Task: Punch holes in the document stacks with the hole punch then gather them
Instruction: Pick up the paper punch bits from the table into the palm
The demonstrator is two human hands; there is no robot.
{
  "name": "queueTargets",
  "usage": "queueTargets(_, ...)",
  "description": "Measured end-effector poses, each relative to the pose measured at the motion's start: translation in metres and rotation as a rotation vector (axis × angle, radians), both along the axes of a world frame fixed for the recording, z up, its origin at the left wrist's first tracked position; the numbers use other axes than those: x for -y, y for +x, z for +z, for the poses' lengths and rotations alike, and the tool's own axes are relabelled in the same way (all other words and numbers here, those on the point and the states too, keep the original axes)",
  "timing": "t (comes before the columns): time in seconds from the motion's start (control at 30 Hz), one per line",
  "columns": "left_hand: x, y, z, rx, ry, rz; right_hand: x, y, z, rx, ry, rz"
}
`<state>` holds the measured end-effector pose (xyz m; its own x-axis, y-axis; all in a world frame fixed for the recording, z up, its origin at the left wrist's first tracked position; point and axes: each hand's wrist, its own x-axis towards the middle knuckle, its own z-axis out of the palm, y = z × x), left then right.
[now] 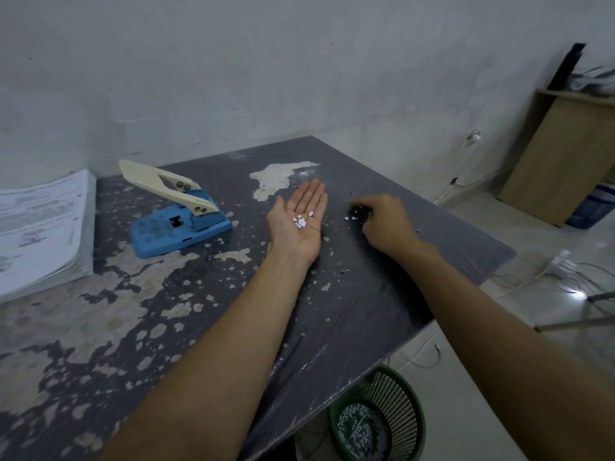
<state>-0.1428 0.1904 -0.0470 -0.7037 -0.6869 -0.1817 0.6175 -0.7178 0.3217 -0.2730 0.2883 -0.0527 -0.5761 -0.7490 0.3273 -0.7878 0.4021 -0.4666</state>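
Observation:
A blue hole punch point(173, 227) with a cream lever raised stands on the dark worn table point(382, 287), left of centre. A thick stack of printed documents point(40, 227) lies at the table's left edge against the wall. My left hand point(298, 221) rests palm up on the table, fingers straight, with several small white paper punchings point(301, 221) lying in the palm. My right hand point(386, 224) is palm down just to the right, its fingers curled and pinching at loose punchings point(351, 217) on the table surface.
A green mesh waste basket point(389, 414) with paper punchings in it stands on the floor below the table's near right edge. A wooden cabinet point(562, 161) is at the right. A power strip and cables point(559, 264) lie on the floor.

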Motion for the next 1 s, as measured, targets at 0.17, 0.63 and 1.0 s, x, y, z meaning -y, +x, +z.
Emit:
queueTargets(0.17,0.001,0.000,-0.001,0.009,-0.008,0.003,-0.006,0.004,-0.002,-0.047,-0.195,0.014)
queueTargets(0.63,0.003,-0.001,-0.002,-0.002,-0.005,-0.002,-0.021,0.006,0.001,-0.016,-0.090,0.112)
queueTargets(1.0,0.002,-0.001,-0.002,-0.001,-0.016,-0.003,-0.046,0.025,-0.004,-0.305,-0.026,0.016)
